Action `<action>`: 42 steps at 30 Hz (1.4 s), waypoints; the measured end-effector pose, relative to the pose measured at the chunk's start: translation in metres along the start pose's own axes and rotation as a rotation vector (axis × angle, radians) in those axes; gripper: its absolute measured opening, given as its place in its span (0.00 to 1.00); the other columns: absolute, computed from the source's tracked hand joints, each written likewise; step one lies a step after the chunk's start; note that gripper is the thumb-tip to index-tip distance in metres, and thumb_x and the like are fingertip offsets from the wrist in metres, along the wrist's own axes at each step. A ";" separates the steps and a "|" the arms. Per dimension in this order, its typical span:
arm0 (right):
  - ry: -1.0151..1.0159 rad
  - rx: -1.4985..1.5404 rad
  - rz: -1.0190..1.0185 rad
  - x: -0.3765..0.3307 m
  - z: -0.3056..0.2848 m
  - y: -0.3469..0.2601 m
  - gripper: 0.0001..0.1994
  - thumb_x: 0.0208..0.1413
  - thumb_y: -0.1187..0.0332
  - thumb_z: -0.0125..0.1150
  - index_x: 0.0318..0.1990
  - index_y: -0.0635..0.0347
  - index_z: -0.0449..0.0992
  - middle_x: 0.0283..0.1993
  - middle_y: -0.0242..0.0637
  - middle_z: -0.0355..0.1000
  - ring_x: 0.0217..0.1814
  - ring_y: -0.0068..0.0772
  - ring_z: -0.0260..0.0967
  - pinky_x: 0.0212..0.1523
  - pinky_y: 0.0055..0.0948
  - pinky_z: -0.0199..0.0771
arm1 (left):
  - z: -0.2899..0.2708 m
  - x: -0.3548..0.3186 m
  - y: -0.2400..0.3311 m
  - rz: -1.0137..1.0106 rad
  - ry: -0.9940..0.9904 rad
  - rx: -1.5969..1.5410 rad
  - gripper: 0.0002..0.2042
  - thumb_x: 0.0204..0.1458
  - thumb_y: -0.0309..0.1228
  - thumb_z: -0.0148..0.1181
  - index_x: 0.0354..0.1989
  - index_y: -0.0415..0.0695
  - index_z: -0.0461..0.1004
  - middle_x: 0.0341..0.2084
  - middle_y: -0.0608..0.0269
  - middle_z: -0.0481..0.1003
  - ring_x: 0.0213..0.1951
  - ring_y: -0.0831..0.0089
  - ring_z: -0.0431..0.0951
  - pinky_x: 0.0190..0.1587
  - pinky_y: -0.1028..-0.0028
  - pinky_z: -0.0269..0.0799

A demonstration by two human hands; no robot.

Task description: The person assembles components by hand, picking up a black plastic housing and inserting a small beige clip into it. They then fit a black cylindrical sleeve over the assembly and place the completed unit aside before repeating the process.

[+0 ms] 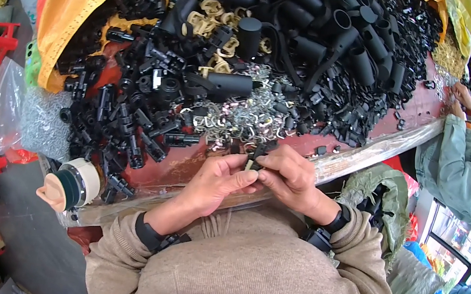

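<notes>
So the biggest thing there was the counter (418, 106), reddish on top with a worn wooden near edge, and honestly it was buried. A big yellow bag (94, 5) slumped over its far left side, and another person's grey-green sleeve (461, 160) showed at the right.

Then the two hands. The left hand (220, 182) and right hand (289, 178) met at the near edge, roughly mid-counter, fingers curled in and thumbs pressed into a pinch, no real gap left in either grip.

Next size down, a pale lidded cup (70, 188) sat at the near left corner. Fat black tubes (361, 65) were heaped at the far side, and a jumble of black mechanical parts (102, 103) filled the left. Cream-coloured pieces (212, 9) lay between those two piles, and tiny silvery bits (241, 114) were scattered just beyond the hands.

Smallest was the one that mattered: a small dark piece with a pale end (249, 165), pinched between both hands, above the counter's near edge. I'd call it mid-job, one piece being worked on with loads of loose stuff left in the heaps. Couldn't tell you whether any pile counted as done, and the fingertips hid too much to say how finished that piece was.
</notes>
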State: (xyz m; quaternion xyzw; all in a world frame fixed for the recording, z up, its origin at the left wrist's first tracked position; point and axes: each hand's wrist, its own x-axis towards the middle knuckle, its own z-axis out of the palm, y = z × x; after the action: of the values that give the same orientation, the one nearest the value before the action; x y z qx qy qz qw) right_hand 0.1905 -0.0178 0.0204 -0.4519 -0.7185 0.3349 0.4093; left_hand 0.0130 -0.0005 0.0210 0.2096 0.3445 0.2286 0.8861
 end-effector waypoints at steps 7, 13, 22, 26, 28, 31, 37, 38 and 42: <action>-0.073 -0.271 0.057 -0.005 -0.007 0.002 0.11 0.41 0.75 0.60 0.35 0.63 0.69 0.26 0.38 0.65 0.25 0.37 0.65 0.23 0.30 0.65 | -0.002 -0.002 0.006 -0.002 -0.031 -0.009 0.12 0.52 0.31 0.50 0.41 0.37 0.68 0.32 0.62 0.72 0.31 0.77 0.73 0.34 0.82 0.69; -0.172 -0.446 0.175 -0.002 -0.023 0.009 0.09 0.43 0.73 0.57 0.34 0.61 0.68 0.26 0.39 0.63 0.26 0.41 0.65 0.24 0.32 0.65 | -0.008 -0.005 0.001 -0.007 -0.004 0.045 0.12 0.52 0.31 0.49 0.41 0.37 0.66 0.33 0.60 0.72 0.31 0.75 0.74 0.34 0.80 0.70; -0.001 -0.670 0.199 -0.007 -0.061 0.024 0.06 0.44 0.72 0.54 0.31 0.61 0.68 0.26 0.39 0.63 0.25 0.42 0.64 0.25 0.32 0.64 | -0.005 -0.004 0.003 0.053 -0.006 0.049 0.15 0.50 0.31 0.52 0.44 0.38 0.62 0.35 0.57 0.72 0.35 0.71 0.74 0.36 0.77 0.71; 0.187 -0.677 0.151 0.002 -0.088 0.029 0.07 0.44 0.72 0.55 0.32 0.61 0.68 0.28 0.40 0.64 0.27 0.41 0.64 0.27 0.33 0.64 | -0.009 -0.001 0.003 0.035 -0.012 0.047 0.14 0.50 0.30 0.53 0.43 0.37 0.62 0.37 0.55 0.71 0.35 0.71 0.74 0.37 0.77 0.71; 0.257 -0.681 0.124 0.018 -0.102 0.028 0.07 0.44 0.72 0.55 0.32 0.62 0.68 0.29 0.40 0.64 0.28 0.42 0.64 0.28 0.33 0.64 | -0.009 0.000 0.003 0.032 -0.019 0.059 0.14 0.50 0.29 0.53 0.43 0.37 0.62 0.37 0.55 0.71 0.35 0.71 0.74 0.37 0.77 0.71; 0.442 -0.937 0.010 0.048 -0.121 0.033 0.10 0.42 0.71 0.58 0.34 0.62 0.69 0.34 0.42 0.65 0.33 0.42 0.63 0.35 0.35 0.63 | -0.010 0.002 0.004 0.029 -0.022 0.071 0.14 0.50 0.29 0.53 0.44 0.36 0.63 0.37 0.54 0.71 0.35 0.72 0.74 0.37 0.77 0.70; 0.325 -1.039 0.146 0.053 -0.128 0.065 0.15 0.39 0.69 0.60 0.37 0.63 0.69 0.36 0.41 0.65 0.37 0.44 0.62 0.42 0.33 0.59 | -0.015 0.000 0.003 0.035 -0.020 0.086 0.16 0.50 0.28 0.52 0.46 0.35 0.63 0.37 0.54 0.71 0.33 0.75 0.73 0.36 0.78 0.70; 0.329 -1.014 0.143 0.052 -0.129 0.064 0.16 0.39 0.69 0.60 0.38 0.63 0.69 0.36 0.41 0.65 0.37 0.43 0.62 0.43 0.32 0.59 | -0.013 0.002 0.004 0.038 -0.022 0.082 0.16 0.50 0.28 0.52 0.46 0.35 0.63 0.37 0.54 0.71 0.33 0.75 0.73 0.36 0.78 0.70; 0.410 -0.900 -0.027 0.046 -0.128 0.035 0.19 0.37 0.66 0.60 0.38 0.65 0.69 0.34 0.41 0.66 0.35 0.41 0.63 0.40 0.29 0.60 | -0.012 -0.004 0.008 0.043 0.037 0.074 0.16 0.50 0.28 0.52 0.47 0.35 0.63 0.34 0.57 0.72 0.30 0.78 0.71 0.32 0.80 0.68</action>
State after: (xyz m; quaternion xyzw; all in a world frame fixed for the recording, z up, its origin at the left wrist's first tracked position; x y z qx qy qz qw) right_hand 0.3059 0.0521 0.0604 -0.6311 -0.7022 -0.1098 0.3108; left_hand 0.0000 0.0060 0.0197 0.2455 0.3645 0.2387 0.8660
